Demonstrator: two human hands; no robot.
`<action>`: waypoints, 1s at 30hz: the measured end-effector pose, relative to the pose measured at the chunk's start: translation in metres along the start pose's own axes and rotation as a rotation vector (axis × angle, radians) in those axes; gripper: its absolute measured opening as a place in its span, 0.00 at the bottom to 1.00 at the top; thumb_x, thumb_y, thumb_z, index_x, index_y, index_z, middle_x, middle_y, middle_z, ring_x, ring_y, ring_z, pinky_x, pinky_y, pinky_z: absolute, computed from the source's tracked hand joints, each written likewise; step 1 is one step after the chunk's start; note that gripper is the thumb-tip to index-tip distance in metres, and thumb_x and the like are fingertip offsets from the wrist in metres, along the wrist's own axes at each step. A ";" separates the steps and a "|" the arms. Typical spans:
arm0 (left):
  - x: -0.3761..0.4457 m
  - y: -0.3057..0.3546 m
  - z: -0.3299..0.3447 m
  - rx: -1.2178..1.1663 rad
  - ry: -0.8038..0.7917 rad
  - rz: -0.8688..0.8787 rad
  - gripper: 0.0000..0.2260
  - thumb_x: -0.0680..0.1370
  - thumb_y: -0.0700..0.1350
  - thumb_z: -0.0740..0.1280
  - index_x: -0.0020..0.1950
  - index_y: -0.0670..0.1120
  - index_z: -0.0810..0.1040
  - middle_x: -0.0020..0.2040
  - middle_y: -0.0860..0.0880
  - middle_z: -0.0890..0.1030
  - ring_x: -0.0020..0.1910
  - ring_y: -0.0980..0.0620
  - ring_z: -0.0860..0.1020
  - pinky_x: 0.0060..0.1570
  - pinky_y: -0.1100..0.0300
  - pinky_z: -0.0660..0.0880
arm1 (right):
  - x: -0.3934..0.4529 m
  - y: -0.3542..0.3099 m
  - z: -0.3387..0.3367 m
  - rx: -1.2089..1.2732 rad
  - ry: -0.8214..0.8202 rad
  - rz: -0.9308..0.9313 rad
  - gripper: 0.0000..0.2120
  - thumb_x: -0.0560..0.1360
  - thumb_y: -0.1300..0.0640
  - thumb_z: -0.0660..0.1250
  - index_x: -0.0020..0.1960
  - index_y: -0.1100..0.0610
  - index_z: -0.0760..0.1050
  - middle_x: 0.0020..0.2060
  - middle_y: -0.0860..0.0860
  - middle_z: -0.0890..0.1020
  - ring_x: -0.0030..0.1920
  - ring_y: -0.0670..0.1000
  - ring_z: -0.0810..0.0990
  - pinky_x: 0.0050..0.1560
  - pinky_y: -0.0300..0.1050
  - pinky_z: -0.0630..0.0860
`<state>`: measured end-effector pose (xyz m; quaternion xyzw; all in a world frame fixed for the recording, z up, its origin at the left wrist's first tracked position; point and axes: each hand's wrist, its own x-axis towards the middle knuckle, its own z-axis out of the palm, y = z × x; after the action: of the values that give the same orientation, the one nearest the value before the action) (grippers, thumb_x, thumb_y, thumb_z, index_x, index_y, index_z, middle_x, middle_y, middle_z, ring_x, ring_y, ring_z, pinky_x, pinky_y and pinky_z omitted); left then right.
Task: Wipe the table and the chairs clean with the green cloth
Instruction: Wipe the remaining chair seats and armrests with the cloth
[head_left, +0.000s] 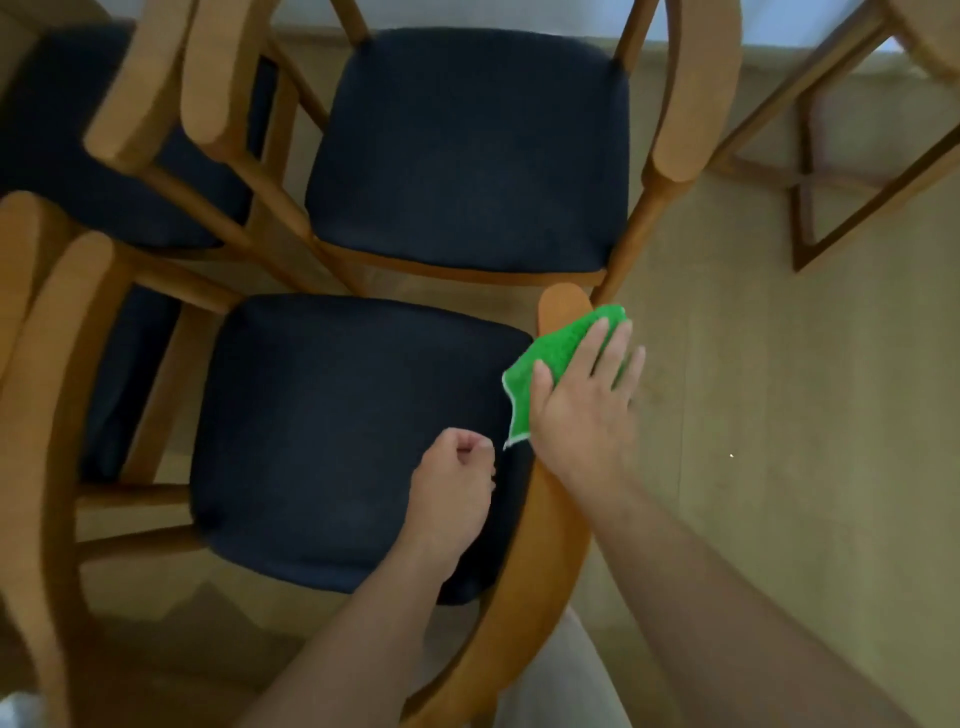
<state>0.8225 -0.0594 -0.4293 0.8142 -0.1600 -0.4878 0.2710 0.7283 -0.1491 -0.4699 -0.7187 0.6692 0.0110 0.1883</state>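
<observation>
The green cloth (551, 360) lies over the curved wooden backrest (548, 545) of the nearest chair. My right hand (584, 400) presses flat on the cloth, fingers straight and spread. That chair's dark seat (337, 441) is below and to the left. My left hand (454, 486) hovers over the seat's right part with its fingers curled and nothing in it. A second chair with a dark seat (467, 150) stands just beyond.
A third chair (130, 171) stands at the upper left and another backrest (31, 415) runs down the left edge. A wooden table leg frame (810, 171) is at the upper right. Light wooden floor (779, 415) lies to the right.
</observation>
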 end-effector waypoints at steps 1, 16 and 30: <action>-0.001 -0.001 -0.005 -0.005 -0.016 -0.010 0.07 0.80 0.50 0.60 0.47 0.52 0.77 0.44 0.52 0.81 0.42 0.56 0.80 0.38 0.61 0.74 | 0.023 -0.007 -0.004 -0.006 0.003 -0.018 0.36 0.80 0.41 0.51 0.78 0.63 0.47 0.77 0.63 0.51 0.75 0.68 0.53 0.64 0.64 0.68; -0.029 -0.038 -0.042 0.040 -0.034 -0.106 0.09 0.81 0.47 0.58 0.49 0.50 0.78 0.42 0.49 0.82 0.37 0.55 0.79 0.32 0.67 0.71 | -0.125 0.043 0.021 -0.197 -0.137 -0.374 0.33 0.78 0.42 0.50 0.77 0.60 0.57 0.76 0.59 0.59 0.76 0.65 0.54 0.70 0.69 0.58; -0.063 -0.120 -0.073 0.116 -0.025 -0.110 0.11 0.81 0.49 0.60 0.46 0.48 0.79 0.38 0.50 0.82 0.37 0.54 0.79 0.35 0.63 0.73 | -0.097 0.035 0.016 -0.158 -0.049 -0.270 0.34 0.78 0.40 0.48 0.78 0.57 0.51 0.78 0.57 0.54 0.77 0.64 0.49 0.71 0.69 0.51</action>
<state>0.8566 0.0904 -0.4288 0.8300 -0.1461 -0.5020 0.1943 0.6885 -0.0532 -0.4673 -0.8143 0.5588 0.0557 0.1471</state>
